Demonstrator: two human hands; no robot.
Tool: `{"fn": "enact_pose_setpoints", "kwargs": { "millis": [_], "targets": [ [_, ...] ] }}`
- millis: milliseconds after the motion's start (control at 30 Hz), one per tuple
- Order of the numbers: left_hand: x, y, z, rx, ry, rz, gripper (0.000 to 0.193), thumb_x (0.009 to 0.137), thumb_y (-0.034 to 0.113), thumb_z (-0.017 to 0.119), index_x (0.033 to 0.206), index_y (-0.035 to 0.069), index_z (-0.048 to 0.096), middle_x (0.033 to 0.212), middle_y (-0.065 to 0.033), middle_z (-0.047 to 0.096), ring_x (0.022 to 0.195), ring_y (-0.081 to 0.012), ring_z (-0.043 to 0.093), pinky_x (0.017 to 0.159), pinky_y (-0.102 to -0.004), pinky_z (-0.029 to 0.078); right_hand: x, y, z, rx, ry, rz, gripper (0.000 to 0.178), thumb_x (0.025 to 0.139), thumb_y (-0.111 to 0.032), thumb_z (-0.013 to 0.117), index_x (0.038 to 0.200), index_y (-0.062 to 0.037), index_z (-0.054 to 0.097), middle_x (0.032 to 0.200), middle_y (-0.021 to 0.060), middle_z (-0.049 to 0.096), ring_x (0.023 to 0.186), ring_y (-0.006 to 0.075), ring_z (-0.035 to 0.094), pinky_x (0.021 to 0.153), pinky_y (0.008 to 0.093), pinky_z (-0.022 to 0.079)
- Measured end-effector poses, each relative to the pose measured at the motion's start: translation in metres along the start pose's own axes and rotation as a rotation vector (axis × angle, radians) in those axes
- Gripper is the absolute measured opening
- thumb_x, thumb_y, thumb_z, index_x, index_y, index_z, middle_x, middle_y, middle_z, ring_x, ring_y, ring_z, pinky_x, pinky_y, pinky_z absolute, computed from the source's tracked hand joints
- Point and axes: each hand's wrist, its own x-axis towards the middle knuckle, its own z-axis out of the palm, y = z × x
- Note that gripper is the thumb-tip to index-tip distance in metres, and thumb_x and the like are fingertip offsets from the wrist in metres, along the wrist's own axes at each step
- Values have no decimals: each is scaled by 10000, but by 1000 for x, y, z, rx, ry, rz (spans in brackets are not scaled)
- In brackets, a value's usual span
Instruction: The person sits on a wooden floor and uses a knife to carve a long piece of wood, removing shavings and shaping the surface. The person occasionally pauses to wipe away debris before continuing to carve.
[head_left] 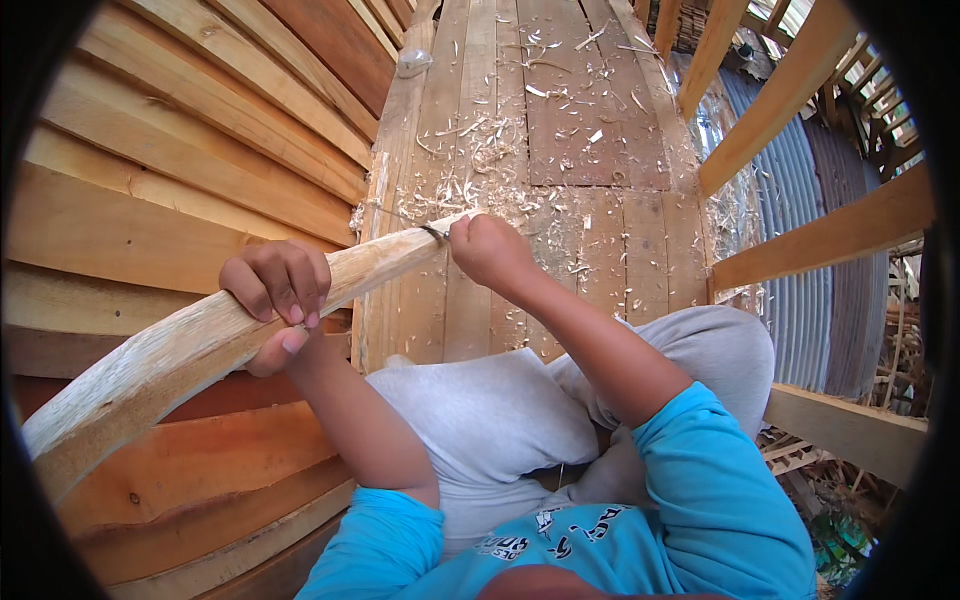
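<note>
A long, pale piece of wood (165, 365) with roughly hewn faces slants across from the lower left to a narrow end near the middle. My left hand (277, 297) is wrapped round it, fingers over the top and thumb on the near side. My right hand (492, 252) is closed in a fist by the narrow end. From that fist a thin, dark blade (398, 214), seemingly a knife's, reaches left along the far side of the wood and touches or crosses it near its end. The fist hides the handle.
Curled shavings (480, 185) litter the plank floor (480, 310) ahead of my bent legs. Stacked boards (190, 130) form the left side. Wooden rails (830, 235) stand at the right, with corrugated metal sheets (800, 250) beyond. A small clear plastic bag (413, 63) lies far left.
</note>
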Motion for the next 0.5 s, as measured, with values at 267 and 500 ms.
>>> {"fn": "enact_pose_setpoints", "kwargs": {
  "millis": [267, 500],
  "targets": [
    [20, -21, 38, 498, 734, 392, 564, 718, 98, 715, 1209, 65, 439, 832, -54, 519, 842, -202, 560, 880, -376, 462, -4, -13, -20, -8, -120, 11, 497, 942, -323, 333, 929, 26, 686, 952, 275, 672, 928, 431, 652, 869, 515, 492],
    [31, 16, 64, 448, 1099, 105, 186, 891, 178, 647, 976, 56, 535, 794, -43, 534, 796, -190, 552, 841, -419, 489, -5, -5, -12, -39, -127, -7, 574, 987, -380, 295, 992, 79, 639, 1002, 318, 649, 977, 454, 635, 910, 519, 482]
  ]
}}
